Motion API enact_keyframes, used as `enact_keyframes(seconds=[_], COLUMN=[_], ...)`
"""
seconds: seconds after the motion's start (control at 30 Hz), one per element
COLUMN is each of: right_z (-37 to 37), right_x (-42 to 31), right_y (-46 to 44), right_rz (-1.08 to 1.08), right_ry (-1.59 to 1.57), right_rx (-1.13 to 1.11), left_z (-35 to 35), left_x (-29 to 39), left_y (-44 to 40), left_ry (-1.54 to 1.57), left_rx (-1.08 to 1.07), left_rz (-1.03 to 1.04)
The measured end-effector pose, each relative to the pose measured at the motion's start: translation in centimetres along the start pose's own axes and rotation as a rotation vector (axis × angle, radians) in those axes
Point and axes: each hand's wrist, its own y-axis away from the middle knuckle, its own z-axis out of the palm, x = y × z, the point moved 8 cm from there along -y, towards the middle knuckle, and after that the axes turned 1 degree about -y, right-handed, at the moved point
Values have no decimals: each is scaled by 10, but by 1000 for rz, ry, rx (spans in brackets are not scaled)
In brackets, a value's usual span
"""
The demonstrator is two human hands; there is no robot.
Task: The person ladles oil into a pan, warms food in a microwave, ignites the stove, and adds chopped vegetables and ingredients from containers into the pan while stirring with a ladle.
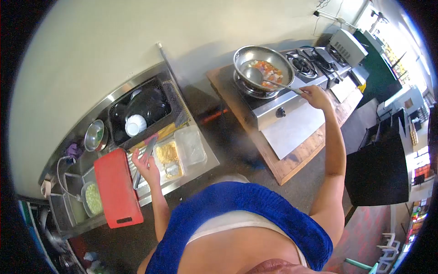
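Spreading its fingers loosely, the person's left hand (148,171) overlaps a long metal knife (151,144); whether they touch cannot be told. Beside those fingers are a red rectangular cutting board (117,187) and shredded yellow food (167,153). Farther off, the right hand (314,97) grips the handle end of a long metal ladle (277,85). Beyond its fingers, the round bowl sits in a shiny silver wok (275,54) with orange and pale diced food (268,71). The ladle looks stiff, fairly light, perhaps slippery; its handle end, outside the wok, seems the best hold.
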Motion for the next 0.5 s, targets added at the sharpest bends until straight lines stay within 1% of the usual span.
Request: enact_keyframes(seconds=[0.07,0.1,0.13,0.2,0.23,0.27,0.33,0.37,0.4,0.47,0.5], right_z=[9,13,14,6,-6,-8,-18,-14,-11,-11,-11], right_x=[23,38,42,52,35,33,33,39,42,41,38], right_y=[-12,-19,-20,-22,-15,-17,-16,-20,-24,-26,-24], right_rz=[114,140,133,185,212,207,243,215,216,293,292], right_ry=[23,103,104,204,232,233,322,417,417,547,547], right_rx=[51,93,89,211,242,240,337,316,315,261,263], left_z=[1,0,-2,-3,-5,-8,-13,-15,-17,-20,-21], left_x=[6,8,8,11,9,6,-1,-3,-5,-6,-7], left_y=[-1,-1,0,1,1,2,4,4,5,4,4], left_ry=[19,23,21,32,32,34,34,19,5,-1,-8], left_rx=[20,21,28,12,18,24,28,39,50,52,57], left_rz=[7,-1,-5,23,21,3,-18,-2,15,19,21])
